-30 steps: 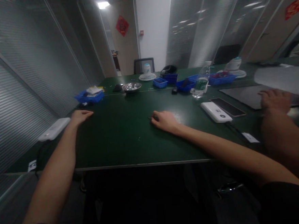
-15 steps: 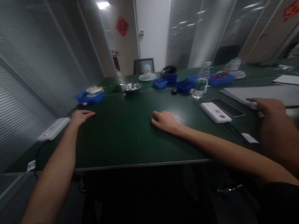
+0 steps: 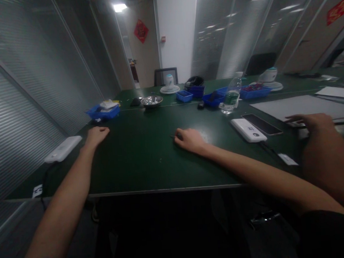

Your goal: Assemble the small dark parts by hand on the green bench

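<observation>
My left hand (image 3: 97,135) rests at the left of the dark green table (image 3: 138,155), its fingers curled together. Whether anything is between those fingers is hidden. Closest to it are a white power bank (image 3: 64,149) with a black cable and, further back, a blue tray (image 3: 103,111) with papers in it. My right hand (image 3: 190,140) lies on the table near the middle, closed. A thin dark tip sticks out to the left of its fingers; the rest of that thing is covered, so its kind cannot be made out.
A co-worker's hand (image 3: 317,122) is over large white sheets (image 3: 308,105) at the right. Near my right arm lie a second white power bank (image 3: 248,130) and a dark phone (image 3: 261,124). A water bottle (image 3: 232,97), metal bowl (image 3: 151,101) and blue trays (image 3: 184,96) stand further back.
The fingers of my left hand have curled in from a stretched, pinched pose. My right hand stays put. The co-worker's hand and the sheets have shifted slightly.
</observation>
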`<state>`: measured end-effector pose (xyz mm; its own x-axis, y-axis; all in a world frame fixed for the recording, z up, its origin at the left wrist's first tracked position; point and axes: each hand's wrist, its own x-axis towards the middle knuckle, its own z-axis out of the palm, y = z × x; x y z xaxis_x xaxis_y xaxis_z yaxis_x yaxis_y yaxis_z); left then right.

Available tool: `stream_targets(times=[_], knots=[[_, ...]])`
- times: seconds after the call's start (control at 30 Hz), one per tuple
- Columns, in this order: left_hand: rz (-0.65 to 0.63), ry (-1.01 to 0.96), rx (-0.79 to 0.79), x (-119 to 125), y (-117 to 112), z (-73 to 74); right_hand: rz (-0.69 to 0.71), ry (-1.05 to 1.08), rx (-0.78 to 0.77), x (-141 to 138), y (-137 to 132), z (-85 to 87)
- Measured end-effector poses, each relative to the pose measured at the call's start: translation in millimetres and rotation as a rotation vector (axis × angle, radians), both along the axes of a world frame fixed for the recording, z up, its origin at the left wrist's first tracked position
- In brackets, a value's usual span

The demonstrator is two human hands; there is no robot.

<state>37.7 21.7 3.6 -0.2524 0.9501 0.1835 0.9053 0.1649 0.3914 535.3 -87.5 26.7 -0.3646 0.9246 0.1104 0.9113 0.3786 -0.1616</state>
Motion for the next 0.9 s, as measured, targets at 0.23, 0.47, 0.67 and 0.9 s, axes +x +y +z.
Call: stream_targets(times=[0.23,0.47,0.67,0.9], knots=[[-0.179,0.135,0.093,40,-7,2.9,-0.011,-0.010,0.005,-1,0,-1.5],[-0.865,-0.206,0.129,145,-35,6.0,0.109,0.049,0.001,1,-6,5.1],[-1.149,-0.344,0.079,214,-64,-0.7,0.304,0.085,0.039,2,-9,6.3],[-1.072,-0.378,0.019,217,-71,2.5,0.315,0.108,0.087,3,-9,5.4]])
